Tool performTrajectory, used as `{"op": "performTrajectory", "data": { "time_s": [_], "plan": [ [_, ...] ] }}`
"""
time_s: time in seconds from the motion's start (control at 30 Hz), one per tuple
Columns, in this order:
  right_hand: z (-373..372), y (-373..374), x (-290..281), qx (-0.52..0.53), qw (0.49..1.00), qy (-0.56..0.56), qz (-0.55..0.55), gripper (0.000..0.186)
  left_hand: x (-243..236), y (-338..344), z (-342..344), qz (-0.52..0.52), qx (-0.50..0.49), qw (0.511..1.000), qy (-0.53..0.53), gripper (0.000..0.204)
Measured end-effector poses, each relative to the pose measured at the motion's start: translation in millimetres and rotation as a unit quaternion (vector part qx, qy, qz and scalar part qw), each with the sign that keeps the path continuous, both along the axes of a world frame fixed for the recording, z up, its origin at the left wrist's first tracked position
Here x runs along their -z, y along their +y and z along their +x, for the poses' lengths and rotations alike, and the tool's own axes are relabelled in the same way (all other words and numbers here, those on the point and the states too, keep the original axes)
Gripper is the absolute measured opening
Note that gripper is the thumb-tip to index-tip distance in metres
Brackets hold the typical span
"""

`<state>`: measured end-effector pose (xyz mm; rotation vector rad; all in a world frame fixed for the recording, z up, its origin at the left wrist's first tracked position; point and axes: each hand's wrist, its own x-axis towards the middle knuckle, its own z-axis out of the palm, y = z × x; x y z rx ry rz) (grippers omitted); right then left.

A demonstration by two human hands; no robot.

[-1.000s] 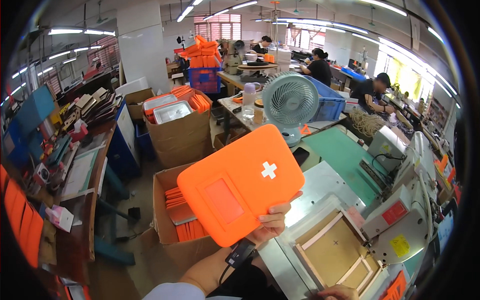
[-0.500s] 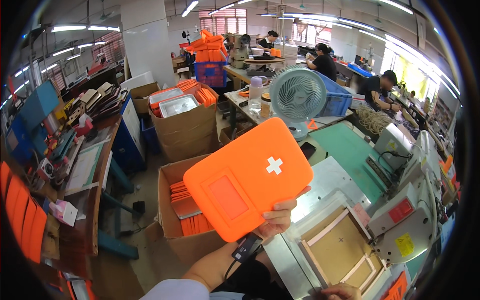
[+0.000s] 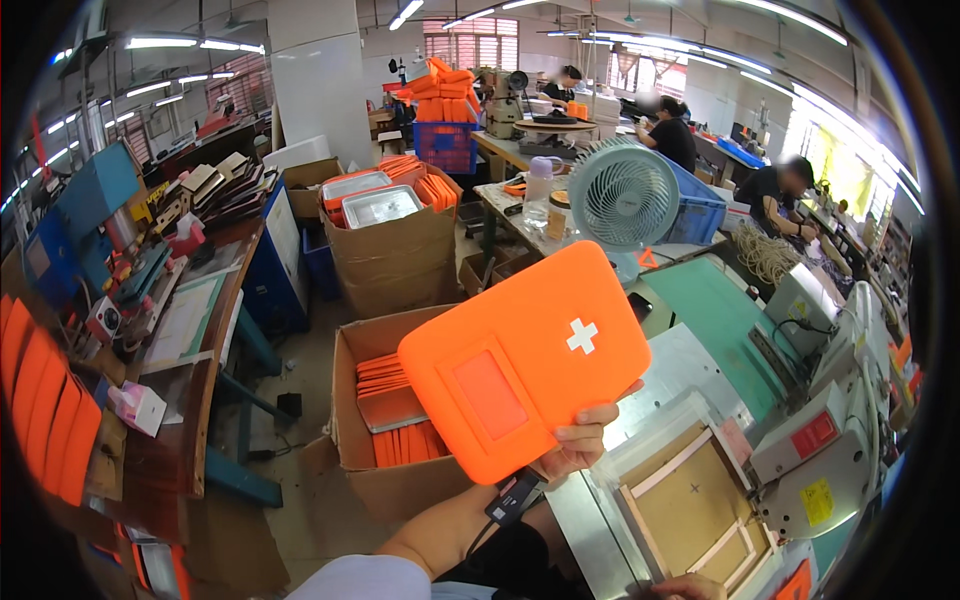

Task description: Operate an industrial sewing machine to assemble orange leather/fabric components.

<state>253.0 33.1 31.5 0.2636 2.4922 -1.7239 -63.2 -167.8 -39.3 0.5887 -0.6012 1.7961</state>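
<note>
My left hand point(image 3: 580, 440) grips an orange first-aid case shell point(image 3: 530, 360) by its lower right edge and holds it up tilted. A white cross point(image 3: 581, 337) and a framed rectangular window point(image 3: 490, 395) mark its front. The fingers curl over the rim; the rest of that hand is behind the case. At the bottom edge, my right hand point(image 3: 692, 587) touches the near end of a metal plate point(image 3: 600, 535), beside a board with wooden strips point(image 3: 690, 490) on the machine. Most of that hand is cut off, so its grip is unclear.
Left of the case, a cardboard box point(image 3: 400, 490) holds orange pieces and metal trays. Another full box point(image 3: 395, 260) stands behind it. A fan point(image 3: 625, 195) is on the table beyond. The grey machine point(image 3: 815, 470) borders the right; a workbench point(image 3: 200, 370) the left. Several people work farther back.
The whole view has shifted, so the scene sits farther right in the picture. The orange case stays in my left hand at much the same tilt. My right hand remains by the metal plate.
</note>
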Motion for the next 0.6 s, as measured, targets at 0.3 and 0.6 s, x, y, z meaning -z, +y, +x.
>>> {"op": "performTrajectory", "data": {
  "time_s": [0.3, 0.6],
  "plan": [
    [-2, -4, -10, 0.013, 1.000, -0.005, -0.006, 0.019, 81, -219, -87, -0.570, -0.698, 0.433, -0.027, 0.029],
    [-2, -1, -4, 0.045, 0.997, -0.039, -0.042, 0.018, 144, -218, -89, -0.821, -0.553, -0.013, 0.141, 0.099]
  ]
}}
